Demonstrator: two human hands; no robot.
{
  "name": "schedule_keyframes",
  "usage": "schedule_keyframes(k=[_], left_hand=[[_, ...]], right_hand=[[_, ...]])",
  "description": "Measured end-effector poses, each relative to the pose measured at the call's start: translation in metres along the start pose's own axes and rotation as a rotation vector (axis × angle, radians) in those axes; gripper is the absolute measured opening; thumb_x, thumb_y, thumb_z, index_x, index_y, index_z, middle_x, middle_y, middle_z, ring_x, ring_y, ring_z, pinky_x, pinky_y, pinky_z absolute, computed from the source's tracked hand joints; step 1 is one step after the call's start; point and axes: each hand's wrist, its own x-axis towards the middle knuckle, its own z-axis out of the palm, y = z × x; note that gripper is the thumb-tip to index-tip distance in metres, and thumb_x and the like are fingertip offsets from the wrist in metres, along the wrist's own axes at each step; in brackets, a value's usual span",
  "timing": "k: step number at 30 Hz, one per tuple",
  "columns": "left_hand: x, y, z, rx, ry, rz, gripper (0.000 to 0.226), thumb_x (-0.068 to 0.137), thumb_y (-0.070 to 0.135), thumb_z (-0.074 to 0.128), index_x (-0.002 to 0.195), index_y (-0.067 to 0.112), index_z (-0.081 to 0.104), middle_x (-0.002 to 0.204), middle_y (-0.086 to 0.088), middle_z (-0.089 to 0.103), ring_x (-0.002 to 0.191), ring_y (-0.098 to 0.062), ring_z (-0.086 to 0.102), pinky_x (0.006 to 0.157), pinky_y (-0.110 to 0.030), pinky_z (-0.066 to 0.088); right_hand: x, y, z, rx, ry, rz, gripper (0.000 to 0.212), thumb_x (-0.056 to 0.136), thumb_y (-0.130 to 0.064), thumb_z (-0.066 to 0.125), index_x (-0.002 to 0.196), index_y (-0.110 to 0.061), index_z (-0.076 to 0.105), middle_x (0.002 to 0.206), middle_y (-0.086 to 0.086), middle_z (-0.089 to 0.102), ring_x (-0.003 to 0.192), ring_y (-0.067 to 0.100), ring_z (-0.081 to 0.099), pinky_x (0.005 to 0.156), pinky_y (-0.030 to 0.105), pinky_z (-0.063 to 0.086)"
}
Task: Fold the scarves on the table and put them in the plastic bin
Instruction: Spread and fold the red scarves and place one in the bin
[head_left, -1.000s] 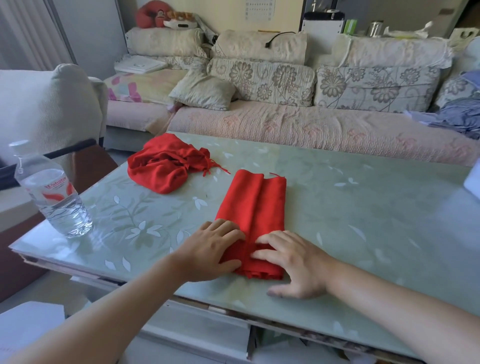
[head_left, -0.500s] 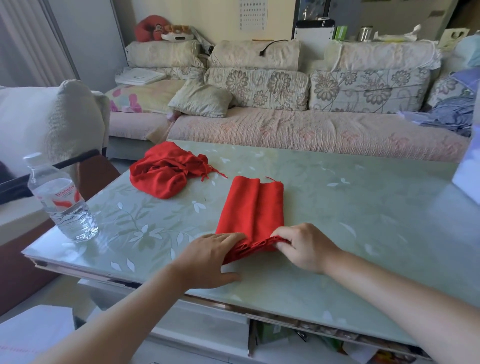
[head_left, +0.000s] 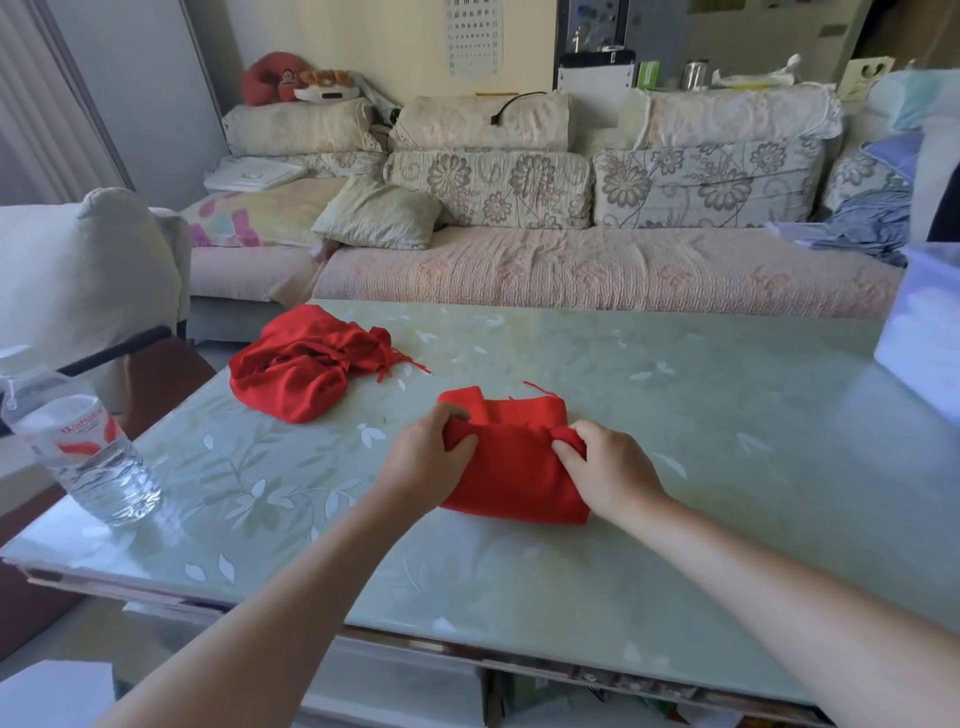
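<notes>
A folded red scarf (head_left: 511, 475) lies in the middle of the green glass table (head_left: 675, 467). My left hand (head_left: 428, 462) grips its left upper corner. My right hand (head_left: 605, 470) pinches its right upper corner. The near half of the scarf is doubled over the far half, whose edge still shows beyond my fingers. A second red scarf (head_left: 306, 364) lies crumpled at the table's far left. A translucent plastic bin (head_left: 922, 332) stands at the right edge of the table, partly cut off by the frame.
A water bottle (head_left: 78, 441) stands near the table's left front corner. A sofa (head_left: 571, 260) with cushions runs behind the table. A pale armchair (head_left: 88, 270) sits to the left.
Both hands took hold of the scarf's near end, lifted it and carried it away from me over the far half. The scarf is now half as long.
</notes>
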Motion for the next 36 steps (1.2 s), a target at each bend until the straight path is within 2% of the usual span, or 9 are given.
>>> schedule_keyframes(k=[4,7,9,12,14,17,20,29,36], left_hand=[[0.005,0.004,0.002,-0.258,-0.317,-0.117,0.032,0.081,0.025,0.065,0.113,0.031,0.065,0.097,0.003,0.061,0.096,-0.018,0.058,0.082,-0.029,0.046],[0.000,0.009,-0.016,-0.390,-0.772,-0.041,0.039,0.083,0.034,0.057,0.118,0.022,0.068,0.099,0.001,0.072,0.101,-0.015,0.063,0.086,-0.017,0.046],[-0.003,0.009,-0.024,-0.442,-0.908,-0.017,0.044,0.095,0.037,0.044,0.120,0.009,0.066,0.095,-0.016,0.074,0.100,-0.024,0.069,0.093,-0.026,0.049],[0.005,0.000,-0.017,-0.291,-0.519,0.063,0.025,0.088,0.031,0.056,0.105,0.020,0.072,0.096,-0.002,0.076,0.099,-0.015,0.069,0.102,-0.042,0.047],[0.013,-0.018,-0.008,0.096,-0.301,0.192,0.034,0.086,0.041,0.057,0.116,0.031,0.068,0.126,0.006,0.066,0.124,-0.012,0.055,0.112,-0.038,0.037],[0.012,-0.044,0.010,0.470,-0.515,0.232,0.064,0.091,0.060,0.047,0.150,0.039,0.032,0.163,0.002,0.017,0.151,-0.019,0.006,0.122,-0.035,0.008],[0.001,-0.050,0.030,0.462,-0.575,0.255,0.071,0.093,0.066,0.036,0.154,0.043,0.008,0.164,0.006,-0.007,0.149,-0.018,-0.019,0.122,-0.039,-0.004],[-0.011,-0.051,0.029,0.564,-0.505,0.482,0.072,0.086,0.068,0.011,0.153,0.044,0.005,0.164,0.007,-0.004,0.149,-0.013,-0.017,0.122,-0.040,-0.010],[-0.042,-0.044,0.021,0.539,-0.553,0.613,0.075,0.094,0.062,0.024,0.157,0.026,0.007,0.164,0.002,0.003,0.150,-0.008,-0.002,0.123,-0.033,0.001]], right_hand=[[0.000,0.002,-0.001,-0.118,-0.076,-0.062,0.022,0.091,-0.043,0.058,0.101,-0.026,0.067,0.091,-0.007,0.071,0.094,0.025,0.066,0.075,0.032,0.049],[0.005,-0.002,-0.012,0.245,-0.304,-0.098,0.036,0.084,-0.046,0.049,0.079,-0.018,0.071,0.075,-0.005,0.070,0.074,0.018,0.066,0.070,0.031,0.049],[0.012,-0.007,-0.013,0.451,-0.384,-0.022,0.051,0.088,-0.046,0.042,0.069,-0.009,0.072,0.071,0.004,0.072,0.060,0.019,0.063,0.061,0.024,0.047],[0.018,-0.007,-0.004,0.228,-0.261,-0.141,0.025,0.087,-0.036,0.056,0.074,-0.021,0.071,0.079,-0.007,0.071,0.074,0.012,0.064,0.073,0.030,0.050],[0.015,-0.005,0.005,0.083,-0.223,-0.283,0.009,0.081,-0.022,0.063,0.082,-0.028,0.070,0.090,-0.011,0.068,0.087,0.012,0.061,0.084,0.034,0.050],[0.001,-0.005,0.013,-0.028,-0.235,-0.483,0.027,0.075,-0.033,0.059,0.099,-0.027,0.069,0.107,-0.009,0.063,0.097,0.017,0.059,0.091,0.037,0.049],[-0.016,-0.012,0.011,-0.169,-0.280,-0.672,0.042,0.073,-0.042,0.062,0.112,-0.028,0.063,0.117,-0.005,0.056,0.104,0.016,0.054,0.092,0.033,0.044],[-0.035,-0.005,-0.007,-0.335,-0.453,-0.959,0.060,0.077,-0.012,0.043,0.132,-0.028,0.062,0.136,-0.002,0.059,0.111,0.018,0.061,0.088,0.036,0.049],[-0.043,0.020,-0.029,-0.562,-0.599,-0.995,0.089,0.080,-0.011,0.057,0.156,-0.039,0.020,0.162,0.000,0.031,0.145,0.020,0.036,0.109,0.039,0.038]])
